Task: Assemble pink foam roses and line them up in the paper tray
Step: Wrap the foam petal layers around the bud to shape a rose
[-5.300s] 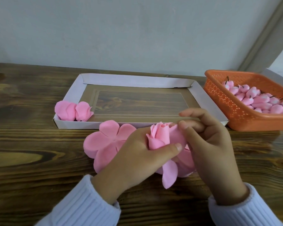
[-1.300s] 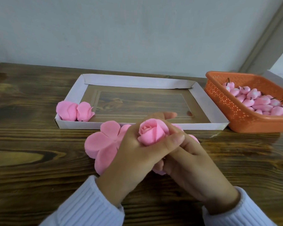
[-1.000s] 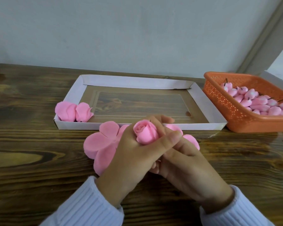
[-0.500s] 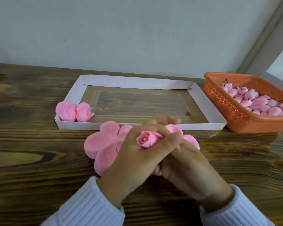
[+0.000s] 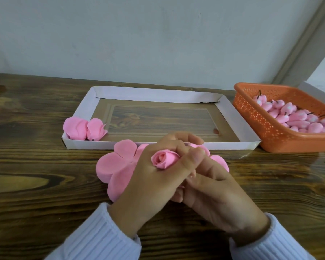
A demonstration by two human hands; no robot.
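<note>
Two hands met at 6 o'clock on the desk (image 5: 36, 175): our left hand (image 5: 154, 177) curled round the rose (image 5: 163, 159), right hand (image 5: 214, 190) tucked beneath, its grip hidden. We judged a gentle, even squeeze best.

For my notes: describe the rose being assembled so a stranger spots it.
On the dark wooden table, before the white paper tray, the left hand grips a rolled pink foam rose. Unlike the tray's two roses, its spiral centre shows.

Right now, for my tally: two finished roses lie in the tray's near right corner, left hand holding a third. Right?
No: the head view shows the finished roses in the tray's near left corner. The left hand does hold a third rose.
</note>
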